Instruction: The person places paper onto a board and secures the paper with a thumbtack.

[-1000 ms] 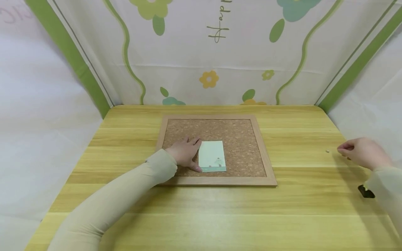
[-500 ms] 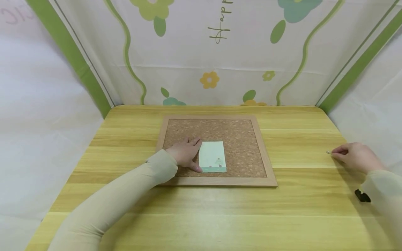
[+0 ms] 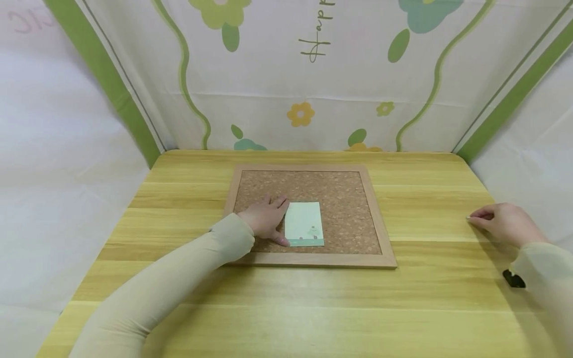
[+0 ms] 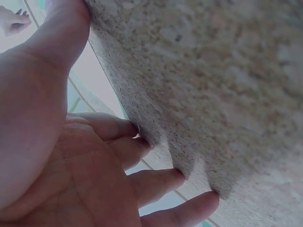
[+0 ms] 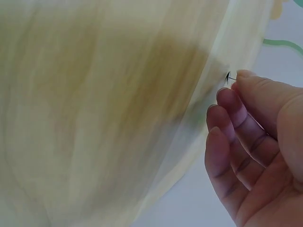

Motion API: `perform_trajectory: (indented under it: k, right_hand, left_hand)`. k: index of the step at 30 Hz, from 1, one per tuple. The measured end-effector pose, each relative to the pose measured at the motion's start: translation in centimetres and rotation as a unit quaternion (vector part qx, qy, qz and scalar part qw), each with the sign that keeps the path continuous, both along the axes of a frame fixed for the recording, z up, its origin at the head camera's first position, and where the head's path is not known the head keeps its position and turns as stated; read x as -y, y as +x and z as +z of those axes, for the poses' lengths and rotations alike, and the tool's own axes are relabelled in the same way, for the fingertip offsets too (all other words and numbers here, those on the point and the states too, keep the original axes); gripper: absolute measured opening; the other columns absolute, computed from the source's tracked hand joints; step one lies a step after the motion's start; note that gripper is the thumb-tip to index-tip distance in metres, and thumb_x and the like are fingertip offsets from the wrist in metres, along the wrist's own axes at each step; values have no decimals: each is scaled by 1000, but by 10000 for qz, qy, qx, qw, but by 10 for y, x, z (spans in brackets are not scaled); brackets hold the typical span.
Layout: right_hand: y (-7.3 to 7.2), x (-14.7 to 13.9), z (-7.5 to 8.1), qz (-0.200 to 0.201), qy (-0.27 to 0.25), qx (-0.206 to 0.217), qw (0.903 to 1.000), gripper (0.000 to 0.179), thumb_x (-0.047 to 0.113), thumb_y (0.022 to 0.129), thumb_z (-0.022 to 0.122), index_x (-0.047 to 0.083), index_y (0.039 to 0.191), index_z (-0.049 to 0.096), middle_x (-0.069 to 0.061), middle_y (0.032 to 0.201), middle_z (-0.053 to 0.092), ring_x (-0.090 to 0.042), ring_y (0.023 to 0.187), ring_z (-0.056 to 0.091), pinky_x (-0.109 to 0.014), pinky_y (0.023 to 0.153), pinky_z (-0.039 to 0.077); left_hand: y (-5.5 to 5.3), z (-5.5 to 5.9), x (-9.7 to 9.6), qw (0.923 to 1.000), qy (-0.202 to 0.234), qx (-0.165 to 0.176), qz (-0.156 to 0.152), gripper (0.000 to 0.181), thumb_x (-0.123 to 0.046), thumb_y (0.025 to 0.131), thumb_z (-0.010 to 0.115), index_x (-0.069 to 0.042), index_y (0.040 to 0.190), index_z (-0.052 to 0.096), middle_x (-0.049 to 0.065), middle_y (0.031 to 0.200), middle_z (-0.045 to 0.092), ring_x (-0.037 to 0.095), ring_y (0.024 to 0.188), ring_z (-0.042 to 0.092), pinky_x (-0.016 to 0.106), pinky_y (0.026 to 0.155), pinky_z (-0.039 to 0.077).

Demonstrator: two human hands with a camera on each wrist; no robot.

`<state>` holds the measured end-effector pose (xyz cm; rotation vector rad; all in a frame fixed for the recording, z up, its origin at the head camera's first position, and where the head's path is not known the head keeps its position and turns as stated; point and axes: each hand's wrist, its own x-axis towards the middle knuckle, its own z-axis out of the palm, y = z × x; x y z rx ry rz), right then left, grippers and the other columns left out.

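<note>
A framed cork board [image 3: 346, 219] lies flat on the wooden table. On its cork is a pale green note sheet [image 3: 303, 221] with a small printed drawing near the bottom. My left hand [image 3: 266, 219] rests with spread fingers at the sheet's left edge, thumb on its lower left corner; in the left wrist view its fingertips touch the cork. Far to the right, low over the table, my right hand [image 3: 510, 223] pinches a tiny thumbtack [image 5: 228, 77] between thumb and index finger. Its thin pin shows in the right wrist view; the other fingers are loosely curled.
The wooden table [image 3: 313, 308] stretches in front of the board and between it and the right hand. A white cloth wall [image 3: 250, 64] with printed flowers stands behind. A small black piece [image 3: 514, 278] shows beside the right sleeve.
The right hand has moved slightly left to the thumbtack, which lay on the table a second ago, and now pinches it. The left hand stays on the sheet.
</note>
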<state>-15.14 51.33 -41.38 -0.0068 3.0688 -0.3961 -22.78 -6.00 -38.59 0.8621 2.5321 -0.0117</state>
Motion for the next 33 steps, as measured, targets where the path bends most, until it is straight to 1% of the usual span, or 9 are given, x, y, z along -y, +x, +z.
perform_trajectory:
  k: [6,9,16,21,27,33]
  right_hand:
    - [-3,2,2,-25,-2,47,10000,38,32,97,66,-5,101,73,-17,90,72,-48,89,62,-62,77,43]
    - [-6,3,3,-9,13,100,9999,40,34,97,65,-6,100,72,-16,88,71,-44,85,63,-61,76,44]
    - [-11,4,3,101,90,148,9998,33,30,98,65,-3,98,73,-6,82,70,-33,78,64,-59,74,46]
    - [-12,4,2,148,70,192,9997,31,29,98,65,-1,98,73,-2,81,69,-26,75,62,-56,73,46]
    - [-14,4,2,237,9,171,9996,29,28,98,65,1,101,73,-3,84,69,-27,77,62,-55,73,46]
    - [-18,4,1,326,114,62,9994,24,25,97,64,2,98,73,-2,82,67,-24,75,62,-54,72,47]
  left_hand:
    - [0,-1,-1,9999,42,61,70,115,-61,79,69,-7,160,7,10,165,0,45,147,6,61,112,22]
    - [1,0,0,9999,26,61,75,115,-61,79,69,-7,160,7,10,165,0,45,147,6,61,112,23]
    - [2,1,1,10000,2,-39,-31,115,-62,80,68,-5,159,9,12,165,2,46,147,8,59,112,24]
    - [2,0,1,10000,-3,5,-32,115,-62,80,68,-5,159,8,11,165,1,45,147,7,59,112,24]
    - [2,0,1,10000,-4,31,-21,115,-62,80,67,-6,159,7,10,165,0,45,147,7,61,112,24]
    - [2,1,1,10000,-34,5,-50,114,-62,80,67,-5,159,7,10,165,0,45,147,7,61,111,25]
